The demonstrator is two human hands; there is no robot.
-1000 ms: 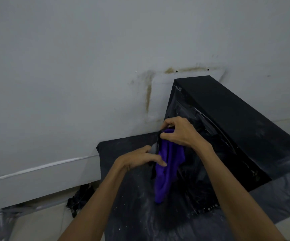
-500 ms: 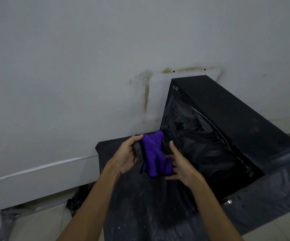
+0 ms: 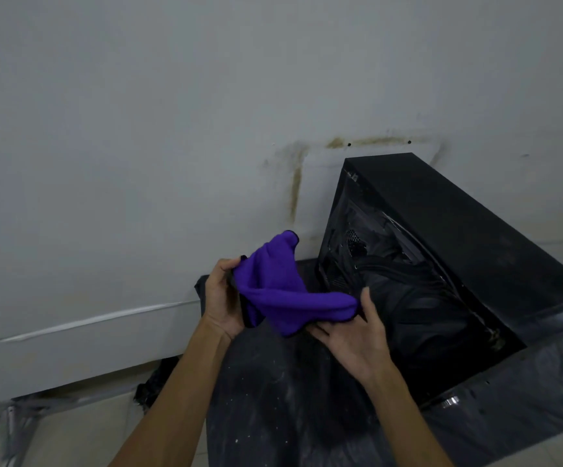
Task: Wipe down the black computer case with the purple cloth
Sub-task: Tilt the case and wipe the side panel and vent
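Note:
The black computer case (image 3: 469, 241) stands at the right on a black plastic sheet, its open side facing me with dark cables inside. The purple cloth (image 3: 280, 291) is stretched in the air just left of the case, apart from it. My left hand (image 3: 221, 301) pinches the cloth's left edge between thumb and fingers. My right hand (image 3: 354, 335) lies palm up under the cloth's right end, thumb raised beside it and fingers under the fabric.
A black plastic sheet (image 3: 290, 399) speckled with white dust covers the floor under the case. A stained grey wall (image 3: 172, 129) rises right behind. A white strip (image 3: 71, 345) runs along the wall's foot at the left, above tiled floor (image 3: 71, 439).
The cloth came off the case's open side, where the right hand held it. Both hands brought it left of the case and have spread it between them.

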